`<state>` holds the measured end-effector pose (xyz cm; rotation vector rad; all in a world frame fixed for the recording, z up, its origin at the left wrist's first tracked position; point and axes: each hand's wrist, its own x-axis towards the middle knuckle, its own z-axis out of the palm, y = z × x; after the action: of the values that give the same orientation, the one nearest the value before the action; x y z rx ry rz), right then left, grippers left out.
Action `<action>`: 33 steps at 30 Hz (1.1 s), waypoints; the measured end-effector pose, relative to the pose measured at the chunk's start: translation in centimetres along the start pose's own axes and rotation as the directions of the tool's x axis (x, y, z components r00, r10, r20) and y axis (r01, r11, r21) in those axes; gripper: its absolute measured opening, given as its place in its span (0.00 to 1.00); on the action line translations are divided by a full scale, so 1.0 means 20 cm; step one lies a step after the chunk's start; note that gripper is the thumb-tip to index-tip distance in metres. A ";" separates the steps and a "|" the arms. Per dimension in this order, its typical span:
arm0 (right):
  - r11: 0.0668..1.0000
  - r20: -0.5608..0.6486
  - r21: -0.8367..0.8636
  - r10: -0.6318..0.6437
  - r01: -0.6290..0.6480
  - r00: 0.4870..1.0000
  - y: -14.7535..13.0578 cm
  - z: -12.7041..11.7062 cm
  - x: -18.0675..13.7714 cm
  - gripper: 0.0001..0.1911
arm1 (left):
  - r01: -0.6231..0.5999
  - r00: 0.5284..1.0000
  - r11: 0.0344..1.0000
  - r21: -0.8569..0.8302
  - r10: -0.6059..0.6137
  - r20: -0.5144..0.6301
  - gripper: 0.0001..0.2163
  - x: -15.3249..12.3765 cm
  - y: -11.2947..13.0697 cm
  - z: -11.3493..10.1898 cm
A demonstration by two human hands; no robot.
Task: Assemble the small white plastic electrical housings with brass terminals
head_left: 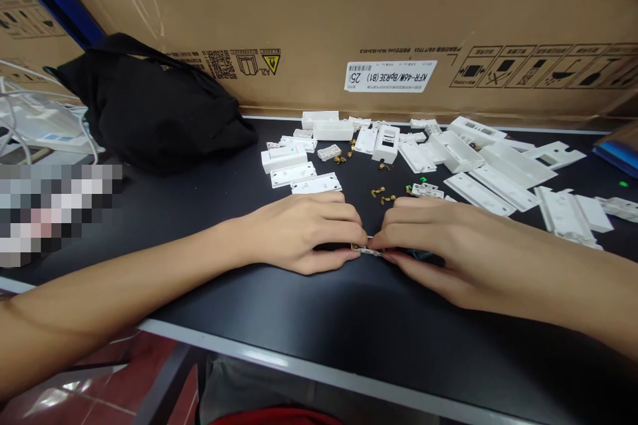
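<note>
Both hands meet over the black tabletop, pinching a small white plastic part (367,251) between thumbs and fingers. My left hand (319,229) grips its left end, where a bit of brass-coloured metal shows. On the right end, my right hand (433,239) is closed with thumb and index finger. Most of the part is hidden by the fingers. Just beyond the hands lie small brass contact pieces (383,198). A white slotted plastic insert (426,191) rests beside the right knuckles. White flat covers (316,184) lie past the left hand.
White plastic housings (456,149) and covers are scattered along the back of the black table (299,319). A large cardboard box (299,6) stands behind them. A black bag (159,106) sits at the back left, near white cables (14,113). A blue object (618,156) is at far right.
</note>
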<state>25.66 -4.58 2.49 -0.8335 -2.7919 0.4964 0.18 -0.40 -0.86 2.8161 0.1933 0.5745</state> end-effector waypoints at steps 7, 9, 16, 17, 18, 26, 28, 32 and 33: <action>0.999 0.016 0.000 0.033 -0.033 0.999 -0.01 0.00 0.01 0.11 | -0.009 1.000 1.000 0.013 0.008 0.026 0.07 0.02 0.01 -0.02; 0.999 0.018 -0.003 0.045 -0.045 0.999 -0.02 0.00 0.01 0.10 | -0.008 0.999 1.000 0.021 0.008 0.033 0.06 0.02 0.01 -0.02; 0.996 0.063 -0.018 0.084 -0.083 0.994 -0.05 -0.03 0.02 0.10 | -0.029 0.998 0.999 0.029 0.028 0.048 0.08 0.02 0.00 -0.03; 0.997 0.066 -0.025 0.081 -0.079 0.995 -0.05 -0.03 0.02 0.10 | -0.034 0.998 0.999 0.034 0.032 0.047 0.09 0.02 0.00 -0.03; 0.997 0.068 -0.032 0.076 -0.074 0.995 -0.05 -0.03 0.02 0.10 | -0.037 0.998 0.998 0.041 0.035 0.044 0.09 0.02 0.00 -0.02; 0.997 0.051 -0.078 0.023 -0.019 0.998 -0.06 -0.04 0.01 0.12 | -0.022 0.999 0.996 0.081 0.020 0.033 0.10 0.00 0.00 -0.02; 0.996 0.041 -0.086 0.013 -0.010 0.999 -0.06 -0.03 0.01 0.11 | -0.020 1.000 0.997 0.078 0.019 0.024 0.09 -0.01 0.00 -0.02; 0.996 0.039 -0.092 0.017 -0.013 0.999 -0.05 -0.02 0.01 0.11 | -0.004 1.000 0.999 0.050 0.003 0.015 0.09 -0.01 0.00 -0.02; 0.996 0.039 -0.091 0.014 -0.010 0.999 -0.05 -0.02 0.01 0.11 | 0.005 1.000 0.999 0.043 -0.005 0.015 0.10 -0.02 0.00 -0.02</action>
<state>25.17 -5.06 3.24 -0.8683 -2.8669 0.3941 -0.25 -0.35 -0.70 2.8602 0.2122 0.5540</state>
